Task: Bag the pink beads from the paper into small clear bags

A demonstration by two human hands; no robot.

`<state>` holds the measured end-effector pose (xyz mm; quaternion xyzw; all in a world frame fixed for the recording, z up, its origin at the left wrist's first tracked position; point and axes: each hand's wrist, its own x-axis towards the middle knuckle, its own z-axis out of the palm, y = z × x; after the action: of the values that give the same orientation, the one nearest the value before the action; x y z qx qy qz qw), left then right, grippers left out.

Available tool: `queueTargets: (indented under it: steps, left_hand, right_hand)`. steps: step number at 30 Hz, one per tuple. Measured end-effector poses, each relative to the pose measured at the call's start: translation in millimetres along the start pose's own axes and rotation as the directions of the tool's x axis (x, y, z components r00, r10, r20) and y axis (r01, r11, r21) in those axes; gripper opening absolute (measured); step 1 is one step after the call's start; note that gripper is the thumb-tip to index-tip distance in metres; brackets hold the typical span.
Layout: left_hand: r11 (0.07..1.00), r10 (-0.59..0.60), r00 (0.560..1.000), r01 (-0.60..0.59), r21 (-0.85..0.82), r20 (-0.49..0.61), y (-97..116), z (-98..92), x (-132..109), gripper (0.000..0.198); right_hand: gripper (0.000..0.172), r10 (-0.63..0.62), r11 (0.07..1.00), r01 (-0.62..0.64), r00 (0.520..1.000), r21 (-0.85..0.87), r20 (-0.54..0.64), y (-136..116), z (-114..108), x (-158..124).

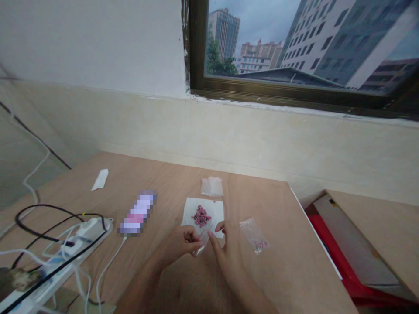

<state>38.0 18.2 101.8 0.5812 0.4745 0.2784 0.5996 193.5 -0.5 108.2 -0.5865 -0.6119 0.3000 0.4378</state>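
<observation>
- Wood-toned worktop (281, 257), running beneath both hands.
- Left hand (187, 240): grip pinched on 1 small clear bag (200, 249).
- Right hand (226, 245): thumb and forefinger narrowly parted just beside it; contact, I can't tell.
- White paper (216, 209): 12 o'clock from the hands.
- 2nd clear bag (250, 230), bead-loaded: 3 o'clock from the right hand.
- Pink beads (201, 216): heaped on that paper, 12 o'clock from the pinched bag.

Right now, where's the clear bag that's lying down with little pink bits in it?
In the head view, the clear bag lies on the wooden table, right of the white paper, beside the right hand.
</observation>
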Motion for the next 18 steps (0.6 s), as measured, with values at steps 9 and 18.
queueTargets:
  steps: [9,18]
  left_hand:
    - [0.985,-0.074,0.997,0.072,0.156,0.007,-5.1,8.4,-6.9,0.024]
    - [0.996,-0.087,0.989,0.084,0.032,0.121,-7.8,2.7,-1.9,0.024]
  right_hand:
    - [0.023,0.136,0.981,-0.176,0.921,0.079,0.365,-1.0,15.9,-5.9]
    - [0.017,0.157,0.976,-0.201,0.909,0.077,0.387,-2.1,17.6,4.2]
